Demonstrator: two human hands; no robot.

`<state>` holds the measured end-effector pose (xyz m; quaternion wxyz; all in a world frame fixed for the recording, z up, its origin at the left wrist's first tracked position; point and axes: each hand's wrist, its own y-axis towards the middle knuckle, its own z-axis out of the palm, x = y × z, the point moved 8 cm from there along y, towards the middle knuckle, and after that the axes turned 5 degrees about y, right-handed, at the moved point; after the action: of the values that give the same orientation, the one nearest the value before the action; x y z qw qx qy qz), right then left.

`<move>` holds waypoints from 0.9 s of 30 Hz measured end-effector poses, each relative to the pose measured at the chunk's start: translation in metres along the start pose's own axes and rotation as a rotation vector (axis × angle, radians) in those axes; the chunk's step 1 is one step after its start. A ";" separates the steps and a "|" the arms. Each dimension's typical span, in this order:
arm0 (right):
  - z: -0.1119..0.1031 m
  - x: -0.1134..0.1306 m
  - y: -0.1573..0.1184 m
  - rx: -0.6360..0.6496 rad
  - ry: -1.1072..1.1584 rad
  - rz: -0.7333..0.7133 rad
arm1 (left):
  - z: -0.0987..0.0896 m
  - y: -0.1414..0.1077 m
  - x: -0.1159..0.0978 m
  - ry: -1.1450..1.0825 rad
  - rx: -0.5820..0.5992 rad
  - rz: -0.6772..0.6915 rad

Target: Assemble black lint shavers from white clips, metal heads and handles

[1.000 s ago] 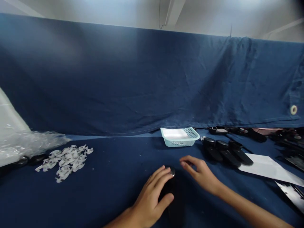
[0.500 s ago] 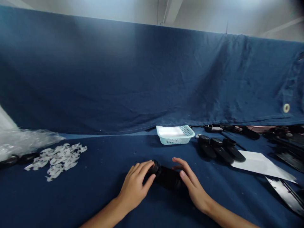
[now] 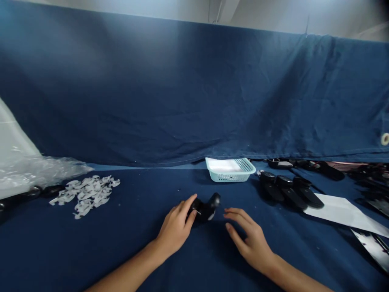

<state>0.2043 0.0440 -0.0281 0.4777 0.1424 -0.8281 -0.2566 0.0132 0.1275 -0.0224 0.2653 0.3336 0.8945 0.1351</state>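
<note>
I have the left hand point(image 3: 175, 228) gripping one end of a black part point(image 3: 207, 211) over the table point(image 3: 60, 251), mid-handling; my right hand point(image 3: 254, 242) is loosely open nearby, touching nothing, and a two-handed hold would call for closing that gap

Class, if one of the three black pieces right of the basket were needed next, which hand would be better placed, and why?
Probably the right hand: it is open and empty, and nearer the three black pieces. The left hand is farther off and holds a dark object.
</note>
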 end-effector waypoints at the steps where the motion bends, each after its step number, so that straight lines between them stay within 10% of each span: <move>1: -0.010 -0.003 -0.001 -0.107 0.024 0.012 | -0.001 -0.002 -0.008 0.007 0.014 0.053; 6: -0.048 -0.029 -0.009 -0.452 0.100 0.155 | -0.004 -0.018 -0.054 0.059 0.103 0.373; 12: -0.058 -0.065 -0.008 -0.552 0.182 0.364 | -0.002 -0.041 -0.087 0.203 0.117 0.692; 22: -0.043 -0.076 -0.007 -0.441 0.256 0.486 | 0.007 -0.008 -0.032 0.127 0.223 0.214; 27: -0.034 -0.076 -0.001 -0.349 0.260 0.484 | 0.008 -0.008 -0.028 0.120 0.231 0.208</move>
<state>0.2720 0.0701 -0.0695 0.6437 -0.1110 -0.7135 -0.2534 0.0320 0.1033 -0.0218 0.1559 0.4439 0.8789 0.0779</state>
